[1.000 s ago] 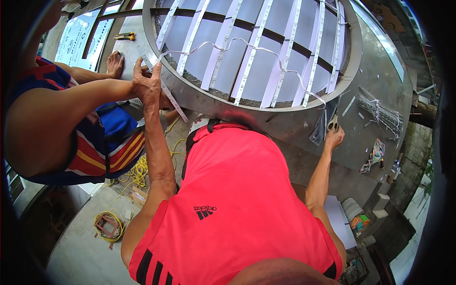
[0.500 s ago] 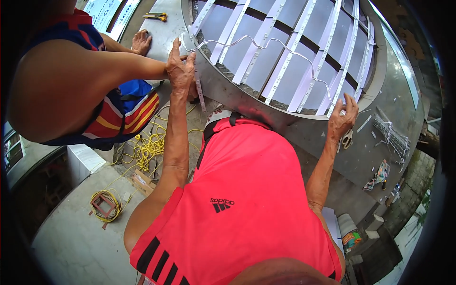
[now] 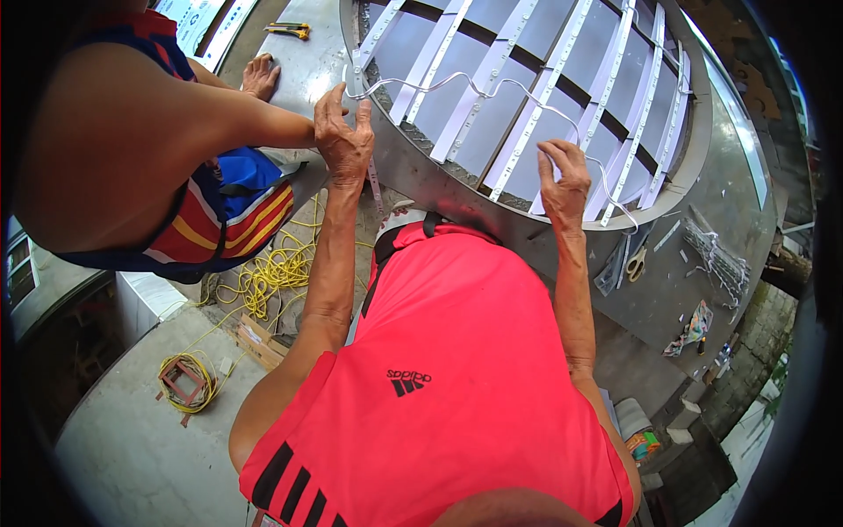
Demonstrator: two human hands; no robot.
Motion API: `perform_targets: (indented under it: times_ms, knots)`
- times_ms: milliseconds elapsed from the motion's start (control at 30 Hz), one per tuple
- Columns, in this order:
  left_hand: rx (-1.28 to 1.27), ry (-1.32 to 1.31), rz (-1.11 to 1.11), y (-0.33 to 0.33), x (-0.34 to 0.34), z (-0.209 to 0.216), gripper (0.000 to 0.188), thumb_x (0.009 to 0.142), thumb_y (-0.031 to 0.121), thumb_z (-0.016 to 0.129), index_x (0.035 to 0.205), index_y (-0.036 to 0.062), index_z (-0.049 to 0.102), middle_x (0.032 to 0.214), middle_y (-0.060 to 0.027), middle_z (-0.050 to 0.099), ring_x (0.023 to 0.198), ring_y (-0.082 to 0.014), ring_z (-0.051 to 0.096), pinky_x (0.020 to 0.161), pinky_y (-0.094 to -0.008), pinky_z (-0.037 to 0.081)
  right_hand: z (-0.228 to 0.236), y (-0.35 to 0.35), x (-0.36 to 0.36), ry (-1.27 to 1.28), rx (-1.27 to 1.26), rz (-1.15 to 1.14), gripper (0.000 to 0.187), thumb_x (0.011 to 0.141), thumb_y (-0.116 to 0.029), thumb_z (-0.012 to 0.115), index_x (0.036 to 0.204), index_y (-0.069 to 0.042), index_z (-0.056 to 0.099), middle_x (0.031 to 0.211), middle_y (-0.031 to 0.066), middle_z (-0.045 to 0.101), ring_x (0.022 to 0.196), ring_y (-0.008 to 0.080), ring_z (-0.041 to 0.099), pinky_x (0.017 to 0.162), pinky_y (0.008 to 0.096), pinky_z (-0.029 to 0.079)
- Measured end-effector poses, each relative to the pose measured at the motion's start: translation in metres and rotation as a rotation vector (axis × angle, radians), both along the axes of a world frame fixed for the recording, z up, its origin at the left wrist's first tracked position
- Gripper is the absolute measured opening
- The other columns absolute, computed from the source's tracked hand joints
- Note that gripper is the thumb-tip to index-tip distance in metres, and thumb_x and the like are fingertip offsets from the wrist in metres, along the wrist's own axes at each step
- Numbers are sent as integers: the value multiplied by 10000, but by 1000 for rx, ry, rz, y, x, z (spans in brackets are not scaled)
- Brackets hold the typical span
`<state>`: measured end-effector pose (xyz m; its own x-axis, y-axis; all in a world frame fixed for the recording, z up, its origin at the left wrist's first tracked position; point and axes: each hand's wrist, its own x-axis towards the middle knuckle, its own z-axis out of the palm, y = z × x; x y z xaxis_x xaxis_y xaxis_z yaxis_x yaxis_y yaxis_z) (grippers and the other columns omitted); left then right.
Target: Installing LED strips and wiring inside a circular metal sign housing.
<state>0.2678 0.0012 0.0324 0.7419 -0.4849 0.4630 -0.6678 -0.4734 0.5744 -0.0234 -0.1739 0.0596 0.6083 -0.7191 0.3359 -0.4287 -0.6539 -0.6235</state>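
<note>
"Positions of both hands, left to right?"

"Left hand (image 3: 344, 133): located at the near end of the white wire (image 3: 486, 95), which crossed the round frame (image 3: 700, 132); grip indeterminable. Right hand (image 3: 564, 180): beside the wire, grip likewise. Scissors (image 3: 636, 264) lay farther right."

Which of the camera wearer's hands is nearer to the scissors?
The right. The right hand is up and left of the scissors, apart from them; the left hand is much farther left, by the round metal frame's left side.
</note>
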Motion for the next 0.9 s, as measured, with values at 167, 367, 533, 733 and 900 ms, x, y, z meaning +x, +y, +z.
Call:
perform_targets:
  times_ms: [167, 367, 533, 733, 900]
  knots:
    - [32, 93, -31, -10, -3, 6, 409, 818, 180, 754, 1189, 51, 641, 1056, -134, 617, 802, -227, 623, 723, -351, 529, -4, 5, 12, 21, 43, 40, 141, 834, -53, 684, 972, -43, 707, 1001, 92, 668, 969, 272, 619, 840, 367, 490]
    - [22, 124, -51, -12, 11, -3, 334, 810, 183, 761, 1122, 82, 699, 986, -98, 650, 791, -202, 616, 728, -331, 521, -8, 3, 16, 16, 39, 71, 121, 834, -60, 679, 948, -33, 707, 976, 102, 663, 945, 281, 607, 813, 375, 495]
    - [-31, 199, -48, -19, 16, -1, 266, 811, 165, 750, 1059, 74, 722, 964, -108, 661, 820, -239, 627, 760, -351, 514, -12, -1, 21, 20, 54, 73, 111, 831, -47, 678, 938, -30, 704, 976, 108, 659, 935, 284, 605, 804, 376, 495]
    - [2, 57, -30, -17, 18, -1, 201, 799, 97, 734, 994, 46, 725, 972, -147, 655, 922, -321, 613, 825, -401, 492, -14, -1, 27, -7, 72, 94, 125, 822, -34, 678, 946, -19, 691, 988, 139, 649, 951, 316, 605, 814, 397, 500]
    - [-24, 58, -51, -12, 12, 3, 219, 796, 95, 734, 1003, 29, 715, 992, -144, 650, 952, -317, 599, 847, -398, 487, -11, 3, 29, -17, 111, 111, 119, 819, -39, 680, 936, -21, 689, 982, 124, 645, 960, 305, 596, 825, 399, 499]
